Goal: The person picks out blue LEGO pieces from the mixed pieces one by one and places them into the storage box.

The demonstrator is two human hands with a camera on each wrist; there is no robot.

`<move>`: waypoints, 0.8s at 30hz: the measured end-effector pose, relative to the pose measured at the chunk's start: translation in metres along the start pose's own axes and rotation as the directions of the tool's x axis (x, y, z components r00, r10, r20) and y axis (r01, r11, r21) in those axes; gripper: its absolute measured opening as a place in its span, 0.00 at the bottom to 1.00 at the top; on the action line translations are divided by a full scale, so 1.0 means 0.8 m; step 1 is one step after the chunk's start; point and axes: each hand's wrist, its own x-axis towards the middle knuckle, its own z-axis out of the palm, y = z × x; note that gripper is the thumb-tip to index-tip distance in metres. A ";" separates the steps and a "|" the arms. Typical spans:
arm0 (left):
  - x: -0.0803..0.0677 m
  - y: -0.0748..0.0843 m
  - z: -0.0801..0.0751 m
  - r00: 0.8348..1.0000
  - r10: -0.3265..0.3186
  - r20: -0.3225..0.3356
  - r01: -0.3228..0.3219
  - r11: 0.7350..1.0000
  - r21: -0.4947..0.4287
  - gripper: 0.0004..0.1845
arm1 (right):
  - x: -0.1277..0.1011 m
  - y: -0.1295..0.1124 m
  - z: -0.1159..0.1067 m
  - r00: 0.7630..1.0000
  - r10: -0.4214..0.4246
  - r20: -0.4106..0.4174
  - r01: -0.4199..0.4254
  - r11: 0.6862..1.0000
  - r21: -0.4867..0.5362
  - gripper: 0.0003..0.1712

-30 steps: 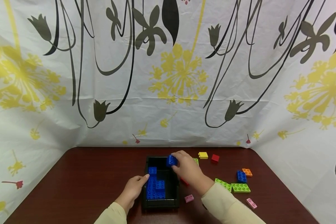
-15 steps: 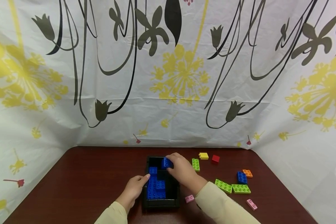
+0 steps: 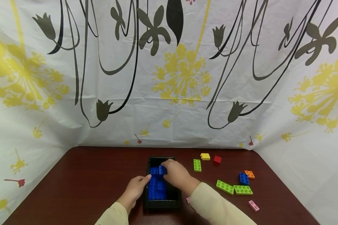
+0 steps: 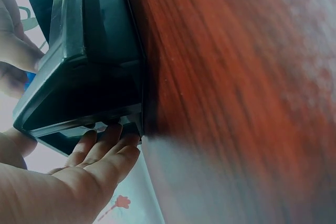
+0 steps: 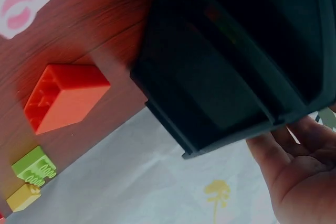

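Observation:
A black bin (image 3: 161,204) stands on the table, several blue bricks (image 3: 153,190) lying along its left side. My left hand (image 3: 133,189) grips its left wall, thumb at the rim and fingers along the outer side; in the left wrist view the left hand (image 4: 89,174) lies against that wall. My right hand (image 3: 178,176) pinches a blue brick (image 3: 162,169) low inside the bin, beside the upper blue bricks. In the right wrist view the bin (image 5: 210,77) hides the held brick, and the right hand (image 5: 304,171) shows at the bin's far edge.
Right of the bin lie lime bricks (image 3: 243,189), a blue brick (image 3: 243,178), an orange brick (image 3: 249,174) and a pink brick (image 3: 253,205). Farther back are a yellow brick (image 3: 205,156) and a red brick (image 3: 217,160). A patterned curtain (image 3: 169,125) hangs behind.
My right hand has moved left and down into the bin with the blue brick, from above its right rim to beside the other blue bricks. The left hand keeps its grip.

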 end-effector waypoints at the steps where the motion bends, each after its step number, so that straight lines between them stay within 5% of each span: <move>1: 0.000 0.000 0.000 1.000 0.003 0.000 -0.003 1.000 0.002 0.33 | 0.000 -0.001 0.001 1.000 0.004 0.009 -0.004 1.000 -0.007 0.20; 24: 0.001 0.000 -0.001 1.000 0.009 0.008 -0.009 1.000 0.005 0.33 | 0.016 -0.009 0.008 0.983 0.058 0.177 -0.033 0.990 -0.139 0.17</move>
